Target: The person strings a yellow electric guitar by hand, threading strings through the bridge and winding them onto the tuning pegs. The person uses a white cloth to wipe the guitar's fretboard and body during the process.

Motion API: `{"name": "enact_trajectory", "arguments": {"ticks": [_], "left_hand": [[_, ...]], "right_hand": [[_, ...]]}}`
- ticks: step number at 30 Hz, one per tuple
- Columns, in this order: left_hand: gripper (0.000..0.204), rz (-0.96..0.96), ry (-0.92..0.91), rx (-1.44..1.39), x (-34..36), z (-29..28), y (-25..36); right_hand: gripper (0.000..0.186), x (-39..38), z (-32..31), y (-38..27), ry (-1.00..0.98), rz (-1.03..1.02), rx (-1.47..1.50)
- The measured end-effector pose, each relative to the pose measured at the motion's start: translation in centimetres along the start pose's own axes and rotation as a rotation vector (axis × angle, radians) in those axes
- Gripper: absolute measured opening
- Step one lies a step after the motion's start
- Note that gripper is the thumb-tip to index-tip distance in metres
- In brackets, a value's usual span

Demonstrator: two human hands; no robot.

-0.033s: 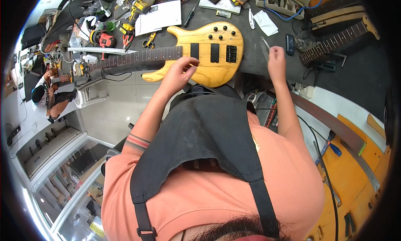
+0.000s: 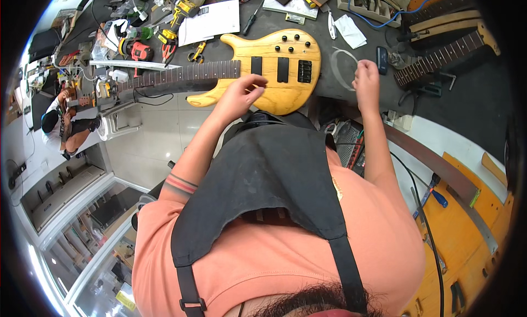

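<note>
A natural-finish bass guitar (image 2: 291,92) lies across the dark bench (image 2: 450,105), with black knobs, two black pickups and a black bridge; no strings show along its fretted neck (image 2: 181,75). Over the lower body, beside the near pickup, my left hand (image 2: 241,94) hovers with fingers curved and apart, seemingly empty. To the right of the guitar, my right hand (image 2: 366,78) pinches a thin pale looped strand (image 2: 335,67), which looks blurred, perhaps a coiled string or wire.
Drills (image 2: 137,50), scissors (image 2: 196,52), papers (image 2: 208,21) and a screwdriver (image 2: 252,17) crowd the back. A second fretted neck (image 2: 439,56) lies at right, near a blue device (image 2: 381,59). At far left a seated person (image 2: 60,130) holds a guitar. A white stool (image 2: 118,127) stands below the bench's left.
The pale strand in my right hand now shows as a wide loop, and that hand has shifted slightly right. My left hand has edged a little right over the guitar body.
</note>
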State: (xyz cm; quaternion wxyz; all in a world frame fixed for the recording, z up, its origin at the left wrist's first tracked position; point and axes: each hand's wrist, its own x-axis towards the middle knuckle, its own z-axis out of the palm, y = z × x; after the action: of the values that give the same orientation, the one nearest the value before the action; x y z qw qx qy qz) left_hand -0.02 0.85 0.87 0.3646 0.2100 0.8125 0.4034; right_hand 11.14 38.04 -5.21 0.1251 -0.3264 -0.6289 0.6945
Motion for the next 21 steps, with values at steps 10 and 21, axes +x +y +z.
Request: {"name": "enact_trajectory", "arguments": {"ticks": [10, 21], "left_hand": [[0.038, 0.23, 0.073, -0.851, -1.4, -1.2, 10.1], [0.025, -0.06, 0.472, -0.664, -7.3, -4.4, 8.4]], "right_hand": [[0.023, -7.8, 10.8, -12.6, -0.339, 0.116, 0.564], [0.018, -7.9, 17.8, -14.2, -0.974, 0.186, 0.16]]}}
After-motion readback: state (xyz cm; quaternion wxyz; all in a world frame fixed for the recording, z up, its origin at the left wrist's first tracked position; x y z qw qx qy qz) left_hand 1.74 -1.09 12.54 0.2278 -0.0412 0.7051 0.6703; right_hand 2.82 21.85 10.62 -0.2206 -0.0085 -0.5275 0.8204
